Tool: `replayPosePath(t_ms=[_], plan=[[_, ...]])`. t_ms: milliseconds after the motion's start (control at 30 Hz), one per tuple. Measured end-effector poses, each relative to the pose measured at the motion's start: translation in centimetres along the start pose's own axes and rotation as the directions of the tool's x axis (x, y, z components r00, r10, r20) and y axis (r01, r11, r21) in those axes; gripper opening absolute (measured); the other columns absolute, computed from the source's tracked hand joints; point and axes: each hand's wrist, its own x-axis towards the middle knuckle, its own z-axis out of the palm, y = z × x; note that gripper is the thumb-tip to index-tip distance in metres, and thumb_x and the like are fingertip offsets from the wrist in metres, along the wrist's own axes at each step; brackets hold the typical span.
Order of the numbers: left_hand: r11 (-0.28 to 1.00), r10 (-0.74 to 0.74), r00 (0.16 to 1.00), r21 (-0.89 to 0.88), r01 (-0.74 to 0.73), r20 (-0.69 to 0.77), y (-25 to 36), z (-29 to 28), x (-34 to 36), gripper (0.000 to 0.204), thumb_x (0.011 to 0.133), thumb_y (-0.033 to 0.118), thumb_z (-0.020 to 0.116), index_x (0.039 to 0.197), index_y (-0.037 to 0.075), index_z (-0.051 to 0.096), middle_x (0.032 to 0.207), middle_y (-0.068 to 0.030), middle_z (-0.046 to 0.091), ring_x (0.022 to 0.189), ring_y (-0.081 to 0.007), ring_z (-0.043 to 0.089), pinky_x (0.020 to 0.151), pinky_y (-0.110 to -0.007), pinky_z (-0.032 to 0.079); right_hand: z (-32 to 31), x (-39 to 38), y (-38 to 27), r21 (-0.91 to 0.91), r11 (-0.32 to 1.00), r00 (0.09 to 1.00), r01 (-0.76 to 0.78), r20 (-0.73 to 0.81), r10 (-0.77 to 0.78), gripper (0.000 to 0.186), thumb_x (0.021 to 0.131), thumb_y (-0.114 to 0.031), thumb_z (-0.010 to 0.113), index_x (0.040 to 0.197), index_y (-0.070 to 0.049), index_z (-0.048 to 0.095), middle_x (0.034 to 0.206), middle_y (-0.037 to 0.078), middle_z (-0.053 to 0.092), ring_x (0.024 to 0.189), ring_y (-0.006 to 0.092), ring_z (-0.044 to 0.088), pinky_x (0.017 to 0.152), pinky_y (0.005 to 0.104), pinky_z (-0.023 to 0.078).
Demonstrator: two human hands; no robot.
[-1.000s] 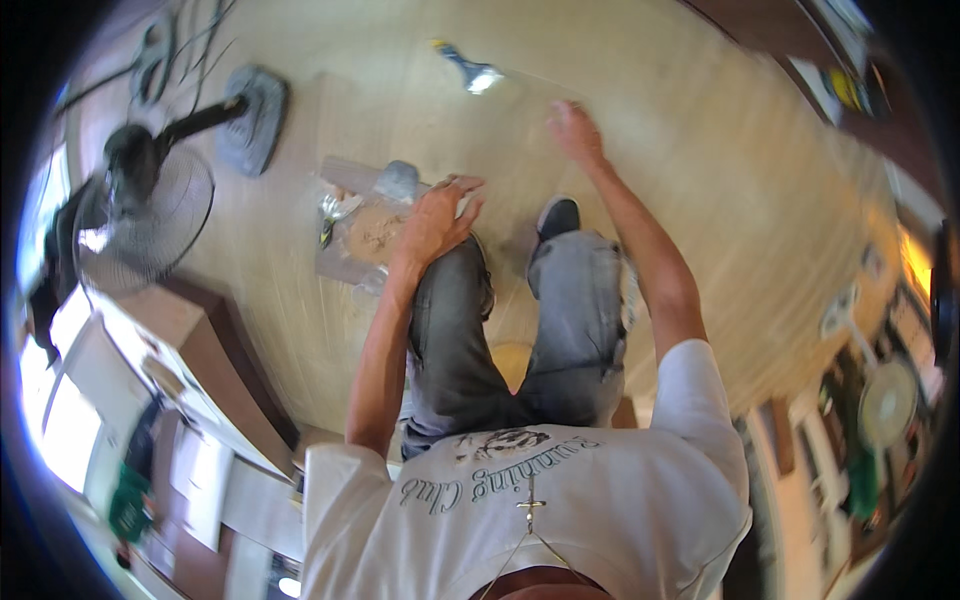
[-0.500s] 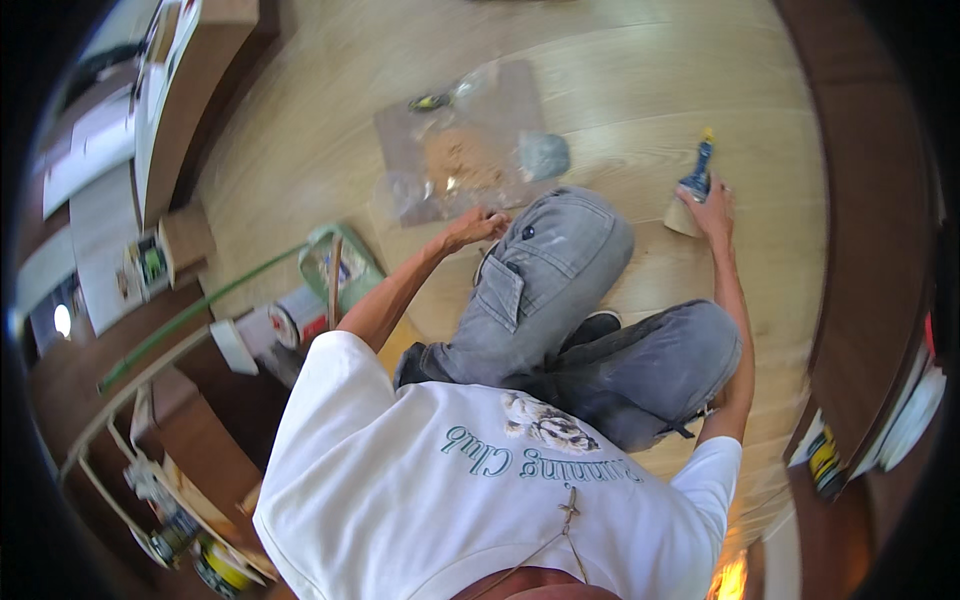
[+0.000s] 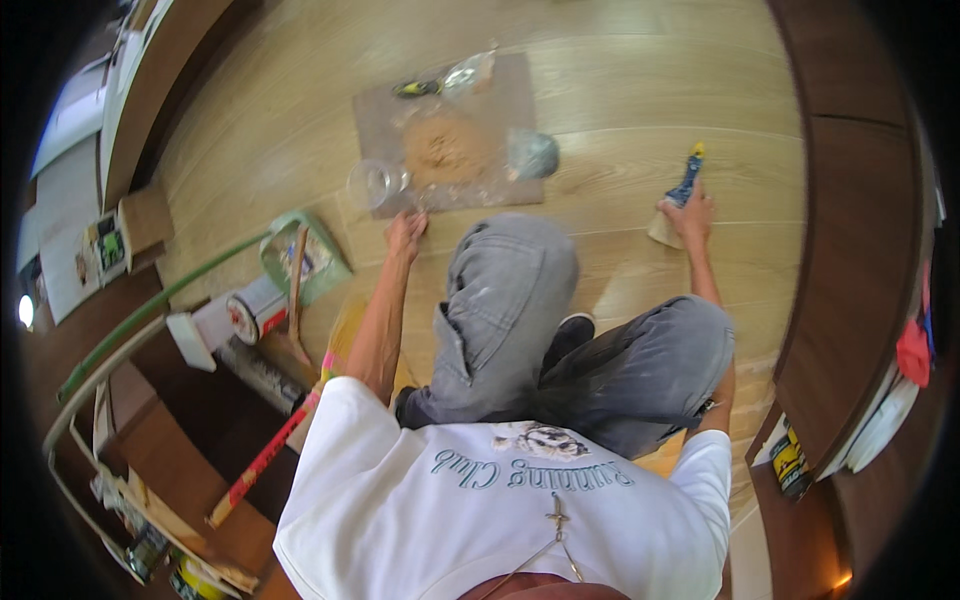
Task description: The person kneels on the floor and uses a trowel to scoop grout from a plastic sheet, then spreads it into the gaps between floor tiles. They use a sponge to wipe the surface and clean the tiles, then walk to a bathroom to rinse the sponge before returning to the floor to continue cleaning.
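My right hand [image 3: 690,215] grips a hand tool [image 3: 685,185] with a blue handle, a yellow tip and a wide pale end, low over the wood floor. Ahead of my left knee lies a flat brown board [image 3: 525,90] bearing a heap of tan powder [image 3: 445,148]. My left hand [image 3: 405,235], fingers curled together, is at the board's near edge; anything inside it is too small to make out. A clear round container [image 3: 378,182] sits by that hand. Also on the board are a grey-blue rounded thing [image 3: 535,155], clear plastic [image 3: 470,75] and a yellow-black tool [image 3: 415,89].
To my left stand a green long-handled dustpan [image 3: 330,270] with debris in it, a red striped stick [image 3: 262,462] and a white-and-red cylinder [image 3: 250,315]. Dark wood panels [image 3: 860,250] border the right side. A yellow-black can [image 3: 790,465] is at the lower right.
My left hand has moved left, away from my knee, along the board's near edge. The tool in my right hand has tilted slightly. My view has shifted, bringing the red striped stick into sight.
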Motion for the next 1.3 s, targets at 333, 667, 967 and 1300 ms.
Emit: replayPosePath(t_ms=[333, 667, 967, 1300], plan=[[0.999, -0.054, 0.987, 0.014, 0.052, 0.153, 1.1, -1.1, 5.4, 0.055, 0.101, 0.017, 0.055, 0.138, -0.016, 0.032, 0.137, -0.0317, 0.05, 0.12, -0.0436, 0.059, 0.1, -0.047, 0.057, 0.7, -2.7, 1.4, 0.254, 0.957, 0.989, -0.14, -0.012, 0.148, 0.076, 0.065, -0.043, 0.09, 0.122, -0.005, 0.057, 0.113, 0.017, 0.068, 0.107, 0.0338, 0.065, 0.087, 0.047, 0.052], [0.855, 0.106, 0.972, 0.48, -0.197, 0.21, 5.0, -0.6, 6.7, 0.058, 0.1, 0.02, 0.056, 0.141, -0.012, 0.031, 0.14, -0.0317, 0.045, 0.123, -0.0444, 0.055, 0.101, -0.049, 0.055, 1.0, -20.1, 8.3, 0.68, 0.682, 0.95, -0.27, 0.074, 0.302, 0.046, 0.081, -0.042, 0.08, 0.107, -0.006, 0.068, 0.09, 0.01, 0.07, 0.087, 0.0218, 0.066, 0.079, 0.0357, 0.052], [-0.193, 0.125, 0.28, 0.3, -0.934, 0.952, 8.7, 15.7, 2.0, 0.061, 0.099, 0.023, 0.058, 0.143, -0.007, 0.03, 0.143, -0.0318, 0.04, 0.126, -0.0451, 0.052, 0.102, -0.051, 0.053, 0.1, -49.7, 12.1, 0.916, 0.314, 0.53, -0.249, -0.142, 0.836, 0.029, 0.095, -0.034, 0.071, 0.104, -0.006, 0.073, 0.089, 0.002, 0.07, 0.083, 0.0122, 0.061, 0.074, 0.0299, 0.051], [-0.424, -0.519, -0.313, -0.558, -0.714, 0.795, -4.7, 38.2, -9.6, 0.064, 0.099, 0.026, 0.06, 0.146, -0.002, 0.029, 0.147, -0.0318, 0.034, 0.128, -0.0459, 0.048, 0.103, -0.053, 0.051, 18.1, -70.0, -7.5, 0.978, -0.151, -0.334, -0.147, 0.094, 0.938, 0.03, 0.097, -0.029, 0.068, 0.116, -0.006, 0.074, 0.103, 0.003, 0.073, 0.086, 0.0128, 0.065, 0.076, 0.0302, 0.056]])
